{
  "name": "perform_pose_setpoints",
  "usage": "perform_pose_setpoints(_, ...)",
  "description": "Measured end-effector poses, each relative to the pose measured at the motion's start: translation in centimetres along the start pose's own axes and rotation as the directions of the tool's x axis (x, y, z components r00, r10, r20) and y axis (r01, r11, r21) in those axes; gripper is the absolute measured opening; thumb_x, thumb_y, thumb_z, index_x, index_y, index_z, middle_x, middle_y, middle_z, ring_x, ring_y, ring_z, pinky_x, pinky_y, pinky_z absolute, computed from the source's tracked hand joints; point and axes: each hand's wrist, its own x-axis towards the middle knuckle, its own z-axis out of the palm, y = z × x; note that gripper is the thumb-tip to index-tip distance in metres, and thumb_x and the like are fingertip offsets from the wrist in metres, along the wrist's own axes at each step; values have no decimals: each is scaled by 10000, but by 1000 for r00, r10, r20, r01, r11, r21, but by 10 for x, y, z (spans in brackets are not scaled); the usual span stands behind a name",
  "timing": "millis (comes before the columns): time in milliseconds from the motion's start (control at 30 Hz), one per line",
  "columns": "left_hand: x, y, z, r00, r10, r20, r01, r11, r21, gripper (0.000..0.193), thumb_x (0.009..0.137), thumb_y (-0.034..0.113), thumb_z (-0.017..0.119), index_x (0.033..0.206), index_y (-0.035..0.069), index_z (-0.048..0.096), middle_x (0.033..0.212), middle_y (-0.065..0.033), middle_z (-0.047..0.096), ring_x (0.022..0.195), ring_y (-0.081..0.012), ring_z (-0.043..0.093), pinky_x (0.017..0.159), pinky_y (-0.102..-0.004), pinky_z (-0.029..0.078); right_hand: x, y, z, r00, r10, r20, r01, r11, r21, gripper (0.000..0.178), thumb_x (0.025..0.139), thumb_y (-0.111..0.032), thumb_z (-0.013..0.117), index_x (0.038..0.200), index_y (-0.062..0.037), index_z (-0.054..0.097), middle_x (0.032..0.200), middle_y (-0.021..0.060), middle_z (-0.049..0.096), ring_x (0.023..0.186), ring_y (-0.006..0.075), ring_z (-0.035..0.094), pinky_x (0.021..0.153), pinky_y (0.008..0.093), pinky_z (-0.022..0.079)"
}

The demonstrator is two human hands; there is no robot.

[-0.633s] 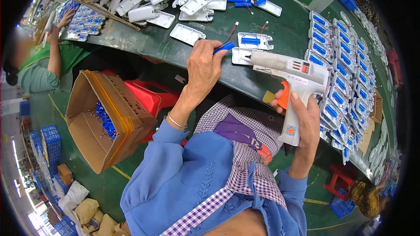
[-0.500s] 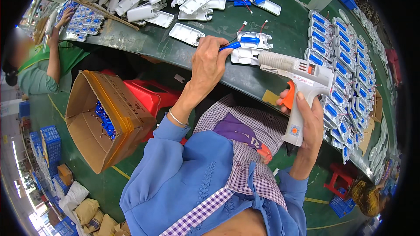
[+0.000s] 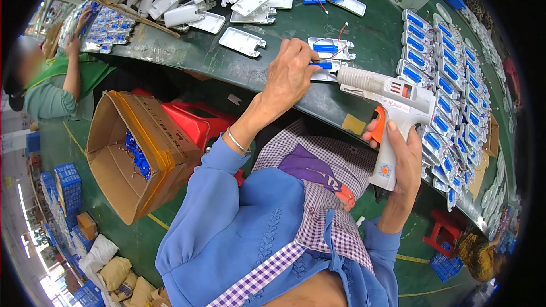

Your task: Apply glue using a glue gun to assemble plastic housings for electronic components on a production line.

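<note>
White plastic dominates the head view: I see the right hand (image 3: pixel 404 159) wrapped around the grip of a white glue gun (image 3: pixel 392 102) with an orange trigger, its nozzle aimed toward 10 o'clock at an open white casing (image 3: pixel 329 71) on the green workbench (image 3: pixel 273 79). The left hand (image 3: pixel 293 74) sits at 9 o'clock of the nozzle, fingertips pinched on a blue cylindrical cell (image 3: pixel 322 65) that rests in that casing, near the bench's front edge. A second casing with a blue cell (image 3: pixel 331 49) lies just beyond, at 12 o'clock. Rows of finished casings (image 3: pixel 449 79) run along the bench at 3 o'clock; empty white shells (image 3: pixel 187 0) are heaped at 11 o'clock. A cardboard box (image 3: pixel 128 153) of blue cells stands on the floor at 8 o'clock, beside a red stool (image 3: pixel 196 122). Another person's hand (image 3: pixel 79 23) works at the far left. Risk, in my judgement: the nozzle tip is close to the pinching fingers, so hot glue could reach skin; the thin wire leads could also be trapped under adhesive if the cell shifts.
</note>
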Motion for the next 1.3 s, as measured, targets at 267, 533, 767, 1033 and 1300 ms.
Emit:
perform_pose_setpoints(267,0,0,2,992,-64,111,56,996,76,165,726,56,709,860,-8,637,941,-112,528,924,-288,530,782,-389,459,-3,-4,5,1000,-22,-16,22,1000,23,310,953,-160,502,1155,75,501,928,155,642,775,194,630,664,284,492)
perform_pose_setpoints(533,-1,4,2,992,-71,102,64,995,73,154,736,50,702,856,-15,632,943,-114,527,924,-293,532,771,-399,462,10,-5,11,1000,1,-8,-2,996,-92,301,955,-164,485,1151,63,504,906,144,635,765,186,620,658,274,471)
perform_pose_setpoints(767,-1,2,3,992,-71,107,64,996,67,160,741,48,698,870,-17,627,943,-123,525,924,-295,532,777,-397,461,1,-4,7,1000,-5,-27,3,997,-83,327,938,-198,533,1158,43,513,880,106,638,734,162,622,654,255,474)
perform_pose_setpoints(1033,-3,0,3,994,-45,97,40,998,52,160,740,41,698,867,-25,628,938,-126,523,920,-295,534,783,-389,461,-8,-1,7,999,9,-38,-13,995,-104,310,936,-201,536,1135,36,518,867,102,631,723,155,615,644,251,466)
perform_pose_setpoints(1300,5,1,8,998,-4,66,1,999,41,178,723,26,707,866,-25,615,944,-129,520,910,-295,541,791,-394,469,-7,-4,4,999,-31,-29,33,997,74,385,958,-181,474,1240,79,445,1038,215,620,897,257,646,716,313,558)
